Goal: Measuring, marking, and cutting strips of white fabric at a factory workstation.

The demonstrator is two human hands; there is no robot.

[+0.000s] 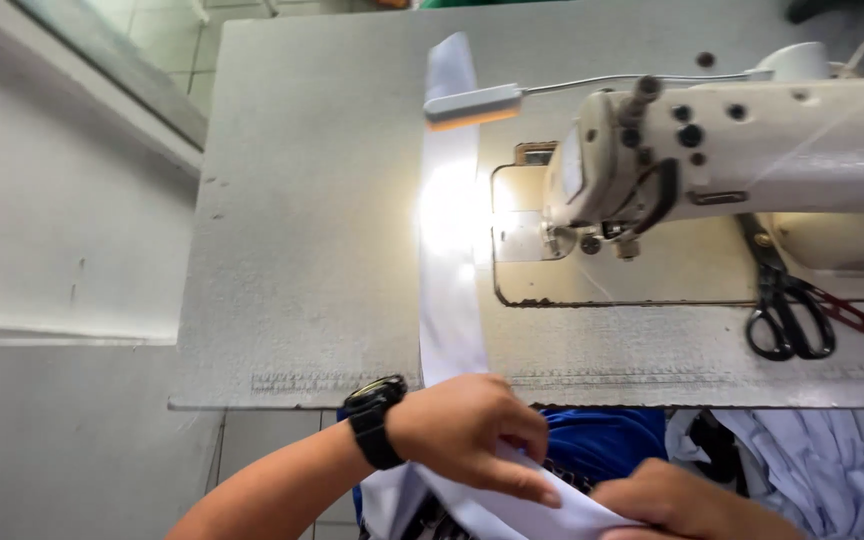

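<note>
A long white fabric strip (449,260) runs from the far side of the grey sewing table (312,220) down past its front edge into my lap. My left hand (472,430), with a black watch on its wrist, pinches the strip just below the table edge. My right hand (682,505) holds the same strip at the bottom of the view, fingers closed on it. A cream sewing machine (732,150) stands to the right of the strip, its small lamp (472,105) lighting the cloth brightly near the needle area.
Black scissors (787,320) lie on the table right of the machine bed, with a red-handled tool beside them. White cloth (832,460) is piled below the table at the right. Blue fabric (602,440) covers my lap. A white wall and window ledge are on the left.
</note>
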